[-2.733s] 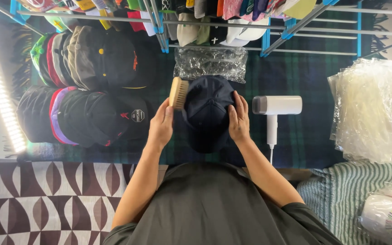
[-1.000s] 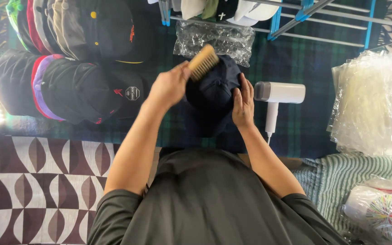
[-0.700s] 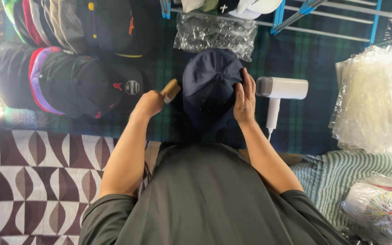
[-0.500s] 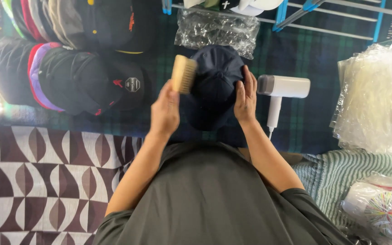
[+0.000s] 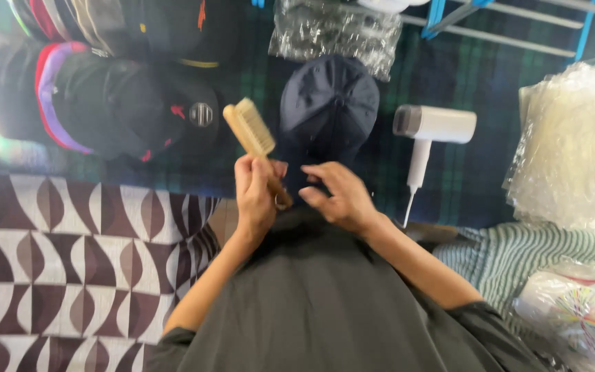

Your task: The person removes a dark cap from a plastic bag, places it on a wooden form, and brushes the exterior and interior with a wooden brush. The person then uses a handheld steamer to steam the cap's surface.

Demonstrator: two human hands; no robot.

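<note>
In the head view, the left hand [image 5: 255,196] was closed around the handle of a wooden brush [image 5: 253,138], which tilted up and to the left, bristles facing right, just left of the navy cap [image 5: 330,110]. The cap lay crown-up on the dark plaid cloth [image 5: 463,186]. The right hand [image 5: 339,196] held nothing, fingers loosely curled at the cap's near edge. A white dryer [image 5: 427,134] lay just right of the cap; stacked caps [image 5: 111,103] sat to the left.
</note>
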